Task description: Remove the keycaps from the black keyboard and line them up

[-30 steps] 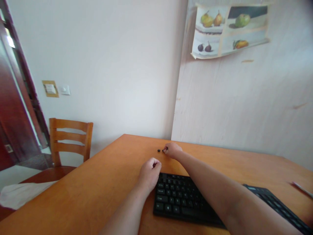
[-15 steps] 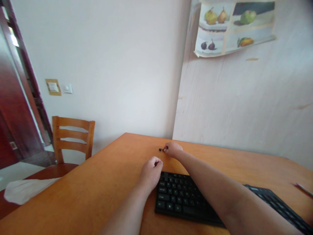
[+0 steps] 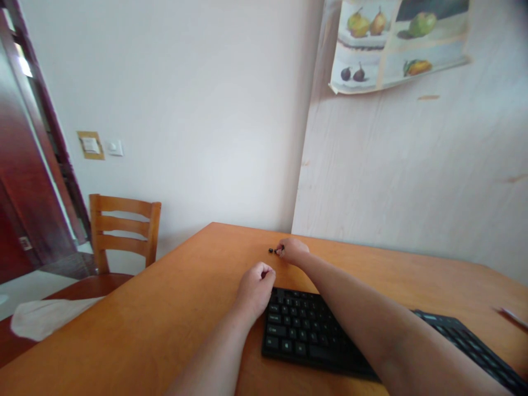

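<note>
A black keyboard (image 3: 307,330) lies on the wooden table, partly covered by my right forearm. My left hand (image 3: 256,286) is curled closed at the keyboard's upper left corner; whether anything sits inside its fingers is hidden. Farther back, my right hand (image 3: 292,251) pinches a small dark piece at its fingertips, low over the tabletop. Just left of those fingertips rests a small black piece (image 3: 270,250), perhaps a keycap; it is too small to tell.
The orange wooden table (image 3: 173,286) reaches back to the wall. A second black keyboard (image 3: 466,335) lies at the right, with a pen-like object (image 3: 513,318) beyond it. A wooden chair (image 3: 126,225) with a white cloth (image 3: 45,319) stands left.
Both hands keep nearly the same place and pose. The view has shifted very slightly.
</note>
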Motion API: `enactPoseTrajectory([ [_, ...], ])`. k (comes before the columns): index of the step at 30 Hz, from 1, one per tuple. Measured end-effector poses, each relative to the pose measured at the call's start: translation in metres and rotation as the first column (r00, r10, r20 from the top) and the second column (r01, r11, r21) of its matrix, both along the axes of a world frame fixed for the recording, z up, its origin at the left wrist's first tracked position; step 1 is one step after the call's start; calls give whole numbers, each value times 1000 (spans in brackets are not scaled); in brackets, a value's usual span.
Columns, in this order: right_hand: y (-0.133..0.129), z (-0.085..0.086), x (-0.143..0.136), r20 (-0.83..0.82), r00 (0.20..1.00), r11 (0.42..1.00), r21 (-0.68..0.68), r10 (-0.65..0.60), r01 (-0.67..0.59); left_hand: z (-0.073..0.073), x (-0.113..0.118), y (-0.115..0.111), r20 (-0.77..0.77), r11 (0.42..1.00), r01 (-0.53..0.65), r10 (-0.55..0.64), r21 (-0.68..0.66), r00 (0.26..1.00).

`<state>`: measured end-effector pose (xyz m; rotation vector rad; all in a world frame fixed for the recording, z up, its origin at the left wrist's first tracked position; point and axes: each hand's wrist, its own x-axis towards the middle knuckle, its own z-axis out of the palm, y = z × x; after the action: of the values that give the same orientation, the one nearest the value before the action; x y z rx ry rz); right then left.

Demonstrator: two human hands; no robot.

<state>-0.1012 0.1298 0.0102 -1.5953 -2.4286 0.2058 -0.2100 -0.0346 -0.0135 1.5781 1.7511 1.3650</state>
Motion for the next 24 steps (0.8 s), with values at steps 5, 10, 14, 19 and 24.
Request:
enactPoseTrajectory([
  [5, 0, 0, 0, -3, 1000, 1000, 1, -1, 1, 0, 0, 0, 6, 1000, -6, 6, 4, 1000],
  [10, 0, 0, 0, -3, 1000, 1000, 0, 1, -1, -1, 0, 0, 20, 1000, 3, -3, 7, 1000],
  [14, 1, -1, 1, 1, 1000, 1000, -4, 4, -4, -2, 0, 0, 23, 1000, -3, 3, 9, 1000],
  [19, 1, -1, 1, -2, 1000, 1000, -3, 9, -9, -3, -1, 1, 2, 1000, -3, 3, 15, 1000],
  [24, 0, -1, 1, -8, 1000, 1000, -4, 11, -11, -4, -1, 3, 15, 1000, 3, -3, -1, 1000],
])
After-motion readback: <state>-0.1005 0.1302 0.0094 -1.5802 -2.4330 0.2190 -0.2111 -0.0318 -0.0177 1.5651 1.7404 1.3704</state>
